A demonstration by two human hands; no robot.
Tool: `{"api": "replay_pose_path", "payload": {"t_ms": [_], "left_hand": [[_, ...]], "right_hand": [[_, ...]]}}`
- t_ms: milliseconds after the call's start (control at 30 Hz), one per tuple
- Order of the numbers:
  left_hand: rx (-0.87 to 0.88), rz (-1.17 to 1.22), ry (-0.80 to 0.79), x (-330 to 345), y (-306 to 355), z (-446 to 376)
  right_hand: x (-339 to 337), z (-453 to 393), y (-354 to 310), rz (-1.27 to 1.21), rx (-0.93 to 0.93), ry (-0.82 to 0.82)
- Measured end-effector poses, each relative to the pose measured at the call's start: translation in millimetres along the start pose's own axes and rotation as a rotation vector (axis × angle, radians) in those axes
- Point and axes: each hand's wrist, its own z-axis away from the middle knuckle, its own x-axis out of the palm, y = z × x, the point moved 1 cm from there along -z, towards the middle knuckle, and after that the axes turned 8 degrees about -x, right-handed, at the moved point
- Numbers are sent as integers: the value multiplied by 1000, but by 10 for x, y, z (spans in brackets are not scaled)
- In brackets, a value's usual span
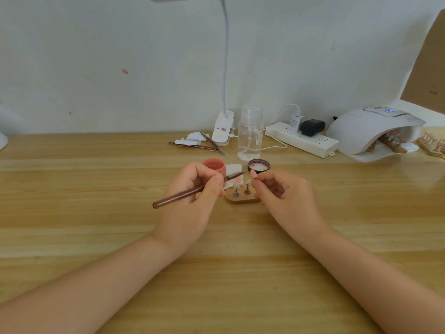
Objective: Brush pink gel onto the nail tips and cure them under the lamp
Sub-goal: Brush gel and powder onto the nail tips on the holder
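My left hand (192, 189) pinches a brown brush (190, 192), its bristles pointing right toward a pink nail tip (253, 175). My right hand (284, 191) holds that nail tip by its stand between thumb and fingers. Between my hands lies a small wooden holder (243, 200) with two pale nail tips (236, 185) upright on metal stands. The open pink gel jar (214, 165) sits just behind my left hand, its dark lid (258, 165) upturned to the right. The white curing lamp (370, 131) stands at the back right with a strip of nail tips inside.
A clear pump bottle (250, 133), a clip desk lamp (224, 128), a white power strip (303, 139) with plugs, spare tools and wipes (197, 141) line the wall. A stained wipe (233, 175) lies by the jar. Another nail strip (433, 144) lies far right.
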Motion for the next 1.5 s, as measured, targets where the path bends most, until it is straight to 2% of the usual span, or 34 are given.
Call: {"api": "replay_pose_path", "payload": {"t_ms": [233, 533, 700, 967, 1100, 1333, 1500], "left_hand": [[37, -41, -98, -6, 11, 26], [44, -97, -35, 13, -5, 16], [58, -124, -81, 39, 8, 37], [149, -205, -101, 22, 65, 86], [193, -182, -59, 28, 91, 86], [96, -131, -58, 49, 14, 60], [139, -199, -51, 46, 48, 77]], "right_hand": [[2, -9, 3, 32, -8, 15], [-18, -11, -18, 144, -63, 27], [-14, -14, -49, 189, -99, 21], [-20, -8, -42, 169, -61, 27], [-25, -5, -40, 149, -44, 32], [-9, -1, -48, 128, -56, 13], [-8, 3, -45, 111, -54, 21]]}}
